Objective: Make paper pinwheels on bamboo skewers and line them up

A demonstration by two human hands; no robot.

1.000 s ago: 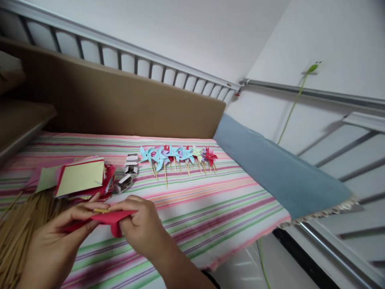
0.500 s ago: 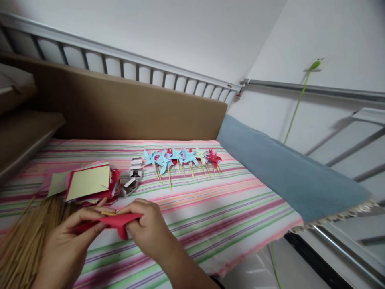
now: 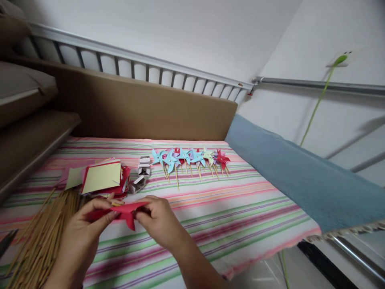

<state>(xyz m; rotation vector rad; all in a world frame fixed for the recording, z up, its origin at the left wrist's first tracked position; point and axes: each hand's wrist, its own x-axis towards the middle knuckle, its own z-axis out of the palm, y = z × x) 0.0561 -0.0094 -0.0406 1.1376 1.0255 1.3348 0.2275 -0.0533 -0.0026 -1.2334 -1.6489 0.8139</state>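
Observation:
Between my hands is a red paper pinwheel point(image 3: 128, 209), its blades partly folded, with one point hanging down. My left hand point(image 3: 87, 226) pinches its left side between thumb and fingers. The end of a pale wooden stick point(image 3: 118, 203) shows at those fingertips; most of it is hidden. My right hand point(image 3: 158, 216) grips the pinwheel's right side with thumb and curled fingers. Just beyond my left hand lies a stack of coloured paper squares point(image 3: 102, 177), cream on top. A bundle of thin wooden sticks point(image 3: 45, 237) lies to its left, partly behind my left forearm.
Several finished pinwheels point(image 3: 185, 157) in blue, red, purple and cream lie in a row further back. Small open boxes point(image 3: 143, 170) with tiny metal pieces stand beside the paper. Cardboard point(image 3: 144, 106) lines the back of the striped cloth point(image 3: 240, 228). A dark tool point(image 3: 7, 242) lies far left.
The whole view has shifted, so everything sits further right in the picture. Both hands keep their hold on the red pinwheel, which has tilted slightly.

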